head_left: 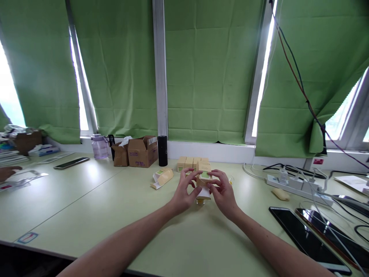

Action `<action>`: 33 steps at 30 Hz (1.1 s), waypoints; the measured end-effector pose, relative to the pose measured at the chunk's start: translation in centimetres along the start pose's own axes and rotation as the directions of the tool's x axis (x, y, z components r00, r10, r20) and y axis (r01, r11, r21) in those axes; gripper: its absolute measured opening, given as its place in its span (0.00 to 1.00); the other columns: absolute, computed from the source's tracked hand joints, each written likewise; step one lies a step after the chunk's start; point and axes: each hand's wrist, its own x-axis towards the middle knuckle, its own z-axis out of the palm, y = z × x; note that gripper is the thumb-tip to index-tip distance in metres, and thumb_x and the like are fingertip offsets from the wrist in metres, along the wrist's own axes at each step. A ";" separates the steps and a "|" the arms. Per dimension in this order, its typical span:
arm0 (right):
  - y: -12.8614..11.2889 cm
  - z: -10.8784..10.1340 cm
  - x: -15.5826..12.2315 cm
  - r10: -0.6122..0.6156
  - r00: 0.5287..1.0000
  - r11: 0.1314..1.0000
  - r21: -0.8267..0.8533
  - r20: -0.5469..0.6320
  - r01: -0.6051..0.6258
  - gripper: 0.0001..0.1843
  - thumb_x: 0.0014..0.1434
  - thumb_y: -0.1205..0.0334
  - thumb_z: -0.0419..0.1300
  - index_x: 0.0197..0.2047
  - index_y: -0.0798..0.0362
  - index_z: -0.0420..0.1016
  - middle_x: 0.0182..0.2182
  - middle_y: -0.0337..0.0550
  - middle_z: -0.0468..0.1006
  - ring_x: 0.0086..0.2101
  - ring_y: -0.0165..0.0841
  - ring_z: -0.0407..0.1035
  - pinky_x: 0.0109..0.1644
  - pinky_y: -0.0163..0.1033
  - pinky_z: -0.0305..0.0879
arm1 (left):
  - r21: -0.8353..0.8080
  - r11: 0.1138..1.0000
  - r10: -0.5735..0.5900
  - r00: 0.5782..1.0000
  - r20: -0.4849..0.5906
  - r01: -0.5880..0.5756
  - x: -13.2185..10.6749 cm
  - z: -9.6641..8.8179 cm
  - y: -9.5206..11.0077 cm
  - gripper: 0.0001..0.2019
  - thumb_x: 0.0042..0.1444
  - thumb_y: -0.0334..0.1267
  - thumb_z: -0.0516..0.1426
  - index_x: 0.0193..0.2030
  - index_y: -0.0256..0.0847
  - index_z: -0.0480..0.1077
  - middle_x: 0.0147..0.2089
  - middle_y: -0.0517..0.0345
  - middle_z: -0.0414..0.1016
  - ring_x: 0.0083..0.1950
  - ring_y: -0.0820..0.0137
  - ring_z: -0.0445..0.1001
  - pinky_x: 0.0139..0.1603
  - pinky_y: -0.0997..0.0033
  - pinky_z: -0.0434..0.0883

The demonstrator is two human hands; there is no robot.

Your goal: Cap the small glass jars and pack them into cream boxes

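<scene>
Both hands are together at the middle of the table, on either side of a small tan carton [204, 168] with a green label and an open white flap. My left hand [183, 193] pinches the carton's left side between thumb and fingers. My right hand [225, 193] grips it from the right with bent fingers. Just beneath the carton shows a small clear and amber item [200, 201], mostly hidden. Several matching tan cartons [181, 163] stand in a row behind. To the left lies an open, tilted tan carton [163, 178].
A cardboard box [142, 152], a black cylinder [162, 151] and a purple bottle [99, 147] stand at the back. A power strip [300, 188] with cables and a dark tablet [307, 238] lie right. Another person's hand [8, 173] is at far left.
</scene>
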 end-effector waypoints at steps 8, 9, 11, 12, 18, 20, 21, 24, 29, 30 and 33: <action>0.0 -0.3 0.2 0.001 0.999 1.000 -0.016 -0.038 -0.001 0.15 0.66 0.57 0.59 0.56 0.42 0.72 0.60 0.48 0.63 0.41 0.34 0.78 0.37 0.41 0.80 | 0.020 1.000 -0.001 0.981 0.192 -0.003 -0.4 -0.5 0.1 0.48 0.53 0.42 0.70 0.76 0.57 0.51 0.73 0.43 0.46 0.69 0.48 0.56 0.64 0.46 0.68; 0.0 -0.3 0.2 0.000 0.999 1.000 -0.025 -0.036 -0.001 0.15 0.66 0.56 0.59 0.56 0.42 0.72 0.60 0.48 0.64 0.42 0.34 0.78 0.38 0.41 0.81 | 0.030 1.000 -0.001 0.983 0.182 -0.004 -0.4 -0.5 0.2 0.47 0.53 0.40 0.70 0.76 0.57 0.51 0.72 0.43 0.47 0.69 0.48 0.56 0.63 0.47 0.69; -0.1 -0.2 0.1 -0.001 1.000 0.999 -0.044 -0.029 -0.001 0.16 0.66 0.56 0.59 0.56 0.42 0.72 0.60 0.48 0.63 0.42 0.34 0.77 0.38 0.41 0.81 | 0.029 0.999 0.010 0.988 0.155 -0.014 -0.3 -0.3 0.2 0.43 0.56 0.40 0.68 0.75 0.55 0.54 0.71 0.42 0.49 0.67 0.49 0.59 0.61 0.48 0.70; -0.1 -0.2 0.1 0.001 1.000 0.999 -0.048 -0.025 -0.002 0.16 0.66 0.56 0.60 0.57 0.41 0.72 0.60 0.48 0.63 0.42 0.34 0.77 0.39 0.41 0.81 | 0.022 1.000 0.013 0.990 0.141 -0.017 -0.3 -0.3 0.2 0.41 0.57 0.40 0.67 0.74 0.55 0.55 0.71 0.42 0.50 0.65 0.51 0.61 0.60 0.49 0.71; -0.5 -0.2 -0.1 0.009 1.000 0.999 -0.032 0.007 -0.009 0.16 0.66 0.54 0.61 0.57 0.40 0.74 0.60 0.47 0.62 0.43 0.35 0.77 0.41 0.43 0.81 | -0.043 0.999 -0.011 0.995 0.101 0.015 -0.2 -0.2 0.2 0.33 0.61 0.44 0.64 0.70 0.51 0.58 0.70 0.43 0.51 0.59 0.57 0.68 0.60 0.51 0.71; -0.7 -0.3 -0.2 0.008 1.000 1.000 -0.026 0.024 -0.007 0.16 0.68 0.53 0.59 0.58 0.40 0.74 0.60 0.48 0.62 0.43 0.35 0.76 0.41 0.44 0.80 | -0.079 0.996 -0.023 0.996 0.085 0.030 -0.2 -0.2 0.2 0.32 0.62 0.46 0.63 0.70 0.50 0.59 0.69 0.43 0.53 0.58 0.58 0.69 0.59 0.53 0.72; -0.9 -0.3 -0.3 0.007 0.999 1.000 -0.019 0.034 -0.007 0.16 0.69 0.52 0.58 0.58 0.39 0.74 0.60 0.48 0.62 0.43 0.35 0.76 0.41 0.44 0.80 | -0.097 0.995 -0.027 0.997 0.077 0.035 -0.1 -0.2 0.1 0.31 0.62 0.47 0.63 0.69 0.50 0.59 0.68 0.44 0.54 0.57 0.58 0.70 0.58 0.53 0.72; -1.1 -0.4 -0.4 0.002 0.998 1.000 0.007 0.059 -0.003 0.17 0.70 0.51 0.57 0.59 0.38 0.74 0.60 0.47 0.61 0.43 0.36 0.75 0.42 0.45 0.80 | -0.148 0.988 -0.033 0.997 0.063 0.042 -0.1 -0.2 -0.2 0.29 0.63 0.47 0.62 0.68 0.50 0.60 0.66 0.46 0.57 0.55 0.60 0.71 0.57 0.55 0.72; -1.0 -0.3 -0.4 -0.019 0.996 1.000 0.004 0.087 0.019 0.17 0.69 0.51 0.58 0.60 0.37 0.73 0.60 0.47 0.61 0.44 0.36 0.76 0.44 0.47 0.81 | -0.224 0.972 -0.064 0.996 0.058 0.076 0.1 -0.2 -0.6 0.27 0.63 0.47 0.62 0.65 0.49 0.62 0.64 0.47 0.62 0.56 0.60 0.71 0.57 0.57 0.72; -0.9 -0.4 -0.4 -0.022 0.996 1.000 0.002 0.092 0.022 0.18 0.69 0.51 0.58 0.60 0.37 0.73 0.60 0.47 0.61 0.44 0.36 0.75 0.44 0.47 0.80 | -0.232 0.969 -0.070 0.996 0.061 0.083 0.1 -0.2 -0.6 0.26 0.63 0.48 0.62 0.65 0.49 0.62 0.63 0.47 0.63 0.57 0.59 0.71 0.57 0.58 0.72; -0.9 -0.4 -0.5 -0.033 0.994 0.999 0.005 0.107 0.033 0.18 0.69 0.51 0.58 0.61 0.37 0.72 0.60 0.47 0.61 0.45 0.37 0.75 0.45 0.47 0.80 | -0.242 0.965 -0.083 0.994 0.069 0.098 0.2 -0.2 -0.7 0.26 0.63 0.48 0.62 0.64 0.47 0.61 0.59 0.47 0.66 0.56 0.60 0.72 0.57 0.59 0.71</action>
